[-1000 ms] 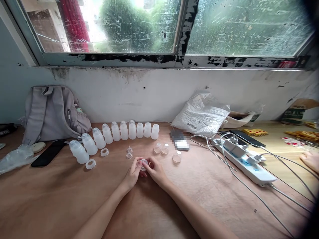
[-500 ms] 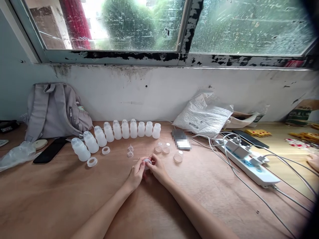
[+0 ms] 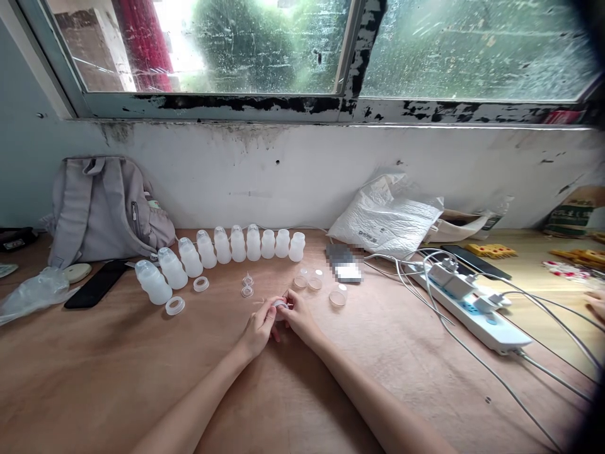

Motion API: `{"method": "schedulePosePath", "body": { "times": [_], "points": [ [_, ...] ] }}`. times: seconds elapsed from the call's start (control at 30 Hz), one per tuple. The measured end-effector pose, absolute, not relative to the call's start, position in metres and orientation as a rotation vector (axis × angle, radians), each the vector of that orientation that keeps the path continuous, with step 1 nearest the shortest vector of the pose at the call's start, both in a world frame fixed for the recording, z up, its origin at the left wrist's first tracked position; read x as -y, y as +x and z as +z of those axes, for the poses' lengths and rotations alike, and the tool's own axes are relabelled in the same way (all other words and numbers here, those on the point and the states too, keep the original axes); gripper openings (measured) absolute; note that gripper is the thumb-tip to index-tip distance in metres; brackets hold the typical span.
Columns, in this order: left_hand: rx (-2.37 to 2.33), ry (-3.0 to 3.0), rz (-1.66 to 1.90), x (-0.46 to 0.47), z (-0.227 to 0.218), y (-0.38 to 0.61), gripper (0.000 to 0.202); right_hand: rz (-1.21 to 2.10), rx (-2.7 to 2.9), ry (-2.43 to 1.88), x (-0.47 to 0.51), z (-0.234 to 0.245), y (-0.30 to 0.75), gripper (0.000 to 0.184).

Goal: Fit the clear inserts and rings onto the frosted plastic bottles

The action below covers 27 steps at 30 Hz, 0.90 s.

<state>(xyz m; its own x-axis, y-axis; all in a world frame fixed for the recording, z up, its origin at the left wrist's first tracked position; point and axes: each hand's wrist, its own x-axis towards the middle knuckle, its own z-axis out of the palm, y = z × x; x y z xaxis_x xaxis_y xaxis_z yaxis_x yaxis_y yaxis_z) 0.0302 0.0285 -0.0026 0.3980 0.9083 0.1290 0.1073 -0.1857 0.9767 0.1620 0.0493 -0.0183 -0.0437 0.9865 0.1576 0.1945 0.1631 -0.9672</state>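
Between my two hands, low over the table, is a whitish bottle collar ring (image 3: 280, 303), mostly covered by fingers. My left hand (image 3: 256, 329) pinches it from the left, and my right hand (image 3: 301, 316) grips its right side. Ahead of them lie two clear silicone nipples (image 3: 247, 291). Clear domed caps (image 3: 338, 296) stand on the right. Two more white collar rings (image 3: 175, 306) lie to the left, in front of a curved row of frosted baby bottles (image 3: 189, 258); several carry clear caps, and three at the right end have none.
On the left are a grey backpack (image 3: 104, 208), a black phone (image 3: 97, 287) and a plastic bag (image 3: 35, 295). A white power strip (image 3: 501, 337) with trailing cables lies right, near a silvery mailer bag (image 3: 385, 217). Another person's hand (image 3: 596, 304) shows at the right edge.
Both hands stay in the same place with the collar ring between them. Their fingers have shifted only slightly around it.
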Motion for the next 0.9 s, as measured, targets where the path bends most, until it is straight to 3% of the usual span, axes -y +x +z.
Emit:
{"method": "schedulePosePath", "body": {
  "times": [0.27,0.6,0.9],
  "points": [
    [-0.920,1.537,0.970,-0.030,-0.005,0.033,0.039,0.843,1.470,-1.244,-0.051,-0.023,0.158,0.013],
    [-0.961,1.145,1.041,-0.045,-0.009,0.027,0.042,1.178,1.419,-1.088,-0.040,-0.008,0.159,0.025],
    [-0.801,0.983,0.967,-0.040,0.001,0.018,0.035,1.096,1.552,-1.135,-0.040,-0.005,0.164,0.028]
  ]
}}
